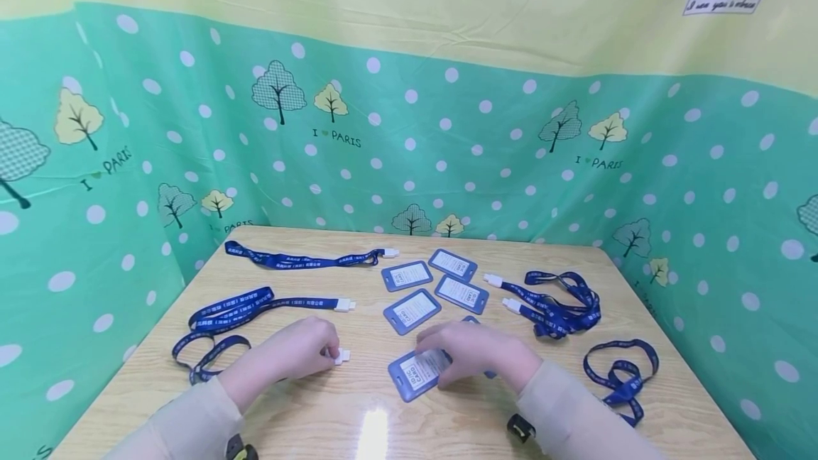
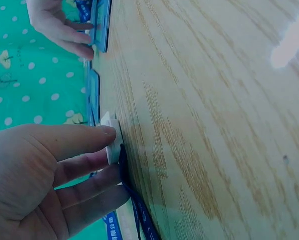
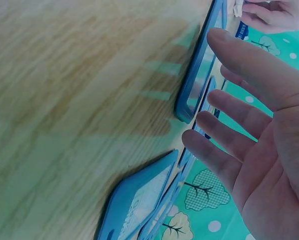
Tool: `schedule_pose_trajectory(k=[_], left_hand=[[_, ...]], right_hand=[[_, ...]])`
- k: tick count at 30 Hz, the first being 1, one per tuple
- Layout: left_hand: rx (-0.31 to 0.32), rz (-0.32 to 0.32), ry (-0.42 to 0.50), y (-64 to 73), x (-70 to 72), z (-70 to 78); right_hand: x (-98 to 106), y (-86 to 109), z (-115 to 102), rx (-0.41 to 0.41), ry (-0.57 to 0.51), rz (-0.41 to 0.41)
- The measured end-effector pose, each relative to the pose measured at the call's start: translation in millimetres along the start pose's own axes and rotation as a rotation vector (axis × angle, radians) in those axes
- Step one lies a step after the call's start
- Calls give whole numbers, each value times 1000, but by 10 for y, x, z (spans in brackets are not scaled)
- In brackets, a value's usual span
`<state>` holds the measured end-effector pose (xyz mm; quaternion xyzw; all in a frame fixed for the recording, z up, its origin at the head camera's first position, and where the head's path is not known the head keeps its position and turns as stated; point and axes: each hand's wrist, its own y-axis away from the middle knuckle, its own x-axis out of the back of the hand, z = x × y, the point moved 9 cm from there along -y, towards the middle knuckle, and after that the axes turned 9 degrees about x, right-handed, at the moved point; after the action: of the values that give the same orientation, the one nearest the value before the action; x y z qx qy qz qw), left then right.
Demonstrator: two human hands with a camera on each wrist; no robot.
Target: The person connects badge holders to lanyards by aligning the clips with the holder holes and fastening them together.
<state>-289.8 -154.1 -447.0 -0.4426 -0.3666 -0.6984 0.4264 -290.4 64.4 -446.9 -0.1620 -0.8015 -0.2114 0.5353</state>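
My left hand [image 1: 303,352] pinches the white plastic clip [image 2: 114,147] of a blue lanyard [image 2: 130,192] between thumb and fingers, low over the wooden table. That lanyard's strap loops out on the left, partly hidden by the forearm. My right hand [image 1: 469,350] hovers over a blue ID card holder [image 1: 412,382], its thumb and fingers spread around the holder's sides. In the right wrist view the thumb tip overlaps that card holder [image 3: 192,92] and the fingers are apart. Another card holder [image 1: 490,374] is mostly covered by the right hand.
Several more blue card holders [image 1: 412,311] lie in the middle of the wooden table [image 1: 307,431]. Lanyards lie at the back left [image 1: 300,261], mid left [image 1: 300,302], mid right [image 1: 556,314] and near right [image 1: 623,382]. A green dotted curtain [image 1: 447,140] surrounds the table's back and sides.
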Motion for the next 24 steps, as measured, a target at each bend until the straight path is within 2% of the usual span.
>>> schedule_pose_trajectory(k=[18, 24], left_hand=[[0, -1, 7, 5, -3, 11], [21, -3, 19, 7, -7, 0]], right_hand=[[-51, -34, -50, 28, 12, 10], [-51, -35, -49, 22, 20, 12]])
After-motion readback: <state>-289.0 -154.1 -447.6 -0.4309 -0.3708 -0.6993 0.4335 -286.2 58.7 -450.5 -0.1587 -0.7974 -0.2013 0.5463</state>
